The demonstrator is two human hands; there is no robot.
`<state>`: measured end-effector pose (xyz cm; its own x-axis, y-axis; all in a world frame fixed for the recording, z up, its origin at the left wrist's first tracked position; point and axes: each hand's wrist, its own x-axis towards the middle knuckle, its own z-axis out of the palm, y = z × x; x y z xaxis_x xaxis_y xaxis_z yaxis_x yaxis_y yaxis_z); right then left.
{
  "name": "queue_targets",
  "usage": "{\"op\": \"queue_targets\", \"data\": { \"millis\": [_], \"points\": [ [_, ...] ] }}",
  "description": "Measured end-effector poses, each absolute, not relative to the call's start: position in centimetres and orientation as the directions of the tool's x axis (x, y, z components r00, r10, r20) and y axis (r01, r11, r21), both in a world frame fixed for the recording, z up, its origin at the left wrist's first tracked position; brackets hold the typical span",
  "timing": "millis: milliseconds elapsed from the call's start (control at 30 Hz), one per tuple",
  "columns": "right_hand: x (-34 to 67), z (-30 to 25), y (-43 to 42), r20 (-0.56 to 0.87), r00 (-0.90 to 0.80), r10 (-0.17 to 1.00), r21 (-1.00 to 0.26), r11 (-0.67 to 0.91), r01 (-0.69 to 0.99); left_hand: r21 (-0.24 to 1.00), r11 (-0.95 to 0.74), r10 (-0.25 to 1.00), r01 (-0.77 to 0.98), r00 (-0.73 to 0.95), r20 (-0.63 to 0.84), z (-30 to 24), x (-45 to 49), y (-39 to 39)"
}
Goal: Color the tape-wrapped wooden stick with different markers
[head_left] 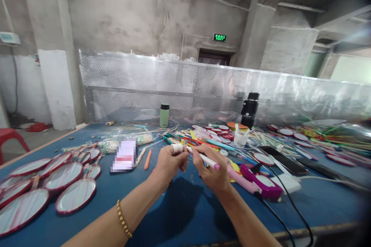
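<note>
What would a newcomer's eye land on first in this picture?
Probably the two hands close together at the centre: the left hand, a white wrap on one finger, pinches a small thin piece, while the right hand has a white pen in its grip. Next come the overlapping red-rimmed discs at lower left and the bright purple device at right. Higher up, a green exit sign glows above a doorway.

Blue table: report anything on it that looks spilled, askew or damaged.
The red-rimmed discs at the left overlap untidily, some tilted, rather than lying in a neat stack. No spill or breakage stands out.
</note>
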<state>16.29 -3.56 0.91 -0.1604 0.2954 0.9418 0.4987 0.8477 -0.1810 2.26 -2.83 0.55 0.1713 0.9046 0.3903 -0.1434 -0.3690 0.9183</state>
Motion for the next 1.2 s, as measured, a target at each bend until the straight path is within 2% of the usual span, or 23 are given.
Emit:
{"op": "queue_targets", "data": {
  "millis": [1200],
  "points": [
    [16.43, 0.9, -3.79, 0.934, -0.157, 0.322, -0.194, 0.823, 0.534, 0.923, -0.351, 0.912, -0.159, 0.164, 0.375, 0.46, 2.29, -2.74]
  ]
}}
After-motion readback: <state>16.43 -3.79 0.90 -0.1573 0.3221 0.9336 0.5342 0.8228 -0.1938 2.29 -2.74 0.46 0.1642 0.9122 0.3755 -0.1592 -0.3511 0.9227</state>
